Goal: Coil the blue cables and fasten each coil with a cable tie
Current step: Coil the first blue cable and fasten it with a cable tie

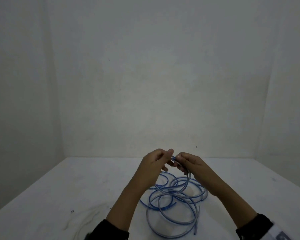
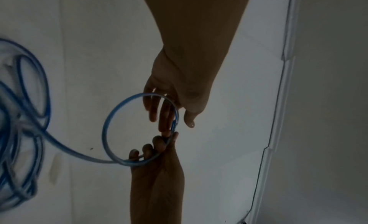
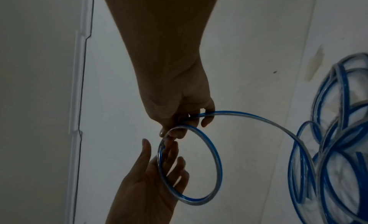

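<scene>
A tangle of blue cable (image 1: pixel 171 196) lies in loose loops on the white table (image 1: pixel 59 187), below and between my forearms. From it one strand rises to a small loop (image 2: pixel 105 133) held above the table. My right hand (image 1: pixel 177 160) pinches that loop (image 3: pixel 217 156) where the strand crosses itself, with the fingers curled round it (image 3: pixel 171 133). My left hand (image 1: pixel 168 158) faces it. The left hand's fingers (image 3: pixel 169 164) are straight and pass through the loop, which rests against them. Its thumb stands apart from the cable.
The table meets pale walls at the back and on both sides. A few thin pale strands (image 1: pixel 87 220) lie on the table at the front left, too faint to identify. A small dark speck (image 1: pixel 72 211) lies near them.
</scene>
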{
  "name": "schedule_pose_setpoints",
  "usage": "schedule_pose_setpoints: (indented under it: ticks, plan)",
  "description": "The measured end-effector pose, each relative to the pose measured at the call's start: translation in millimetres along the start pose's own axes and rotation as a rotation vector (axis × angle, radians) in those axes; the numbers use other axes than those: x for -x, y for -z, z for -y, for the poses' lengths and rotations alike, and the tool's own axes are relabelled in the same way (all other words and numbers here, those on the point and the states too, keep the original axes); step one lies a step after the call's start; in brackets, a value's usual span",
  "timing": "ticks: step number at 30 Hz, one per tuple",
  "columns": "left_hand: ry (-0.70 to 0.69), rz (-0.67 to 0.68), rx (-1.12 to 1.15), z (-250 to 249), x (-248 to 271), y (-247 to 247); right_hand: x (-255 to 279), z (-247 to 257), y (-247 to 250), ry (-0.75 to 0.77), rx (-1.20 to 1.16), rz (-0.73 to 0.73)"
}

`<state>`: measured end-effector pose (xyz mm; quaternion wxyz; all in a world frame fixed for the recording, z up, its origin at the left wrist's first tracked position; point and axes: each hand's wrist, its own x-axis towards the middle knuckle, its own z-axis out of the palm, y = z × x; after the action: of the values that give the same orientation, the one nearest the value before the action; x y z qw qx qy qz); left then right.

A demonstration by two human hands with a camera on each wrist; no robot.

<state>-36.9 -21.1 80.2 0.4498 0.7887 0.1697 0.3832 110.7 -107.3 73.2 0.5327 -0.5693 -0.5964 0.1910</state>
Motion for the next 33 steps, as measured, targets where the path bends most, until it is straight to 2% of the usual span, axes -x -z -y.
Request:
schedule_pose_setpoints:
  ticks: [2,5,8,12,14,17,21,23,28,31,33]
  plan:
    - [-0.010,0.021,-0.044,2.8,0.0,-0.3,-4.2,-2.4,-1.1,0.003,0.028,-0.019]
    - [-0.037,-0.019,-0.098,6.8,1.9,-1.3,-7.4,-5.0,-2.8,0.008,0.070,-0.054]
    - [0.011,-0.047,-0.138,6.7,2.2,-3.5,-5.7,-5.3,-4.1,0.023,0.064,-0.075]
    - [0.062,-0.191,0.059,4.1,-0.5,1.6,3.8,-10.6,-0.2,0.031,0.071,0.030]
    - [0.074,-0.190,0.106,4.6,-0.2,5.0,6.2,-16.4,2.9,0.068,0.047,0.032]
    - [0.114,-0.112,0.242,2.1,0.2,7.7,1.9,-17.0,9.3,0.118,0.013,-0.028]
    - [0.250,0.067,0.469,-15.4,-4.6,18.5,-11.8,1.0,17.2,0.196,0.158,-0.049]
    - [0.262,0.178,0.447,-25.9,-12.8,27.4,-19.7,14.4,21.0,0.216,0.259,-0.054]
    - [0.143,0.316,0.368,-53.3,-35.8,51.7,-40.0,55.0,34.1,0.283,0.460,-0.076]
    - [0.218,0.463,0.382,-70.0,-44.9,61.3,-51.3,72.3,37.1,0.285,0.487,-0.077]
    - [0.256,0.476,0.388,-76.0,-50.4,64.2,-53.7,77.9,36.1,0.295,0.461,-0.067]
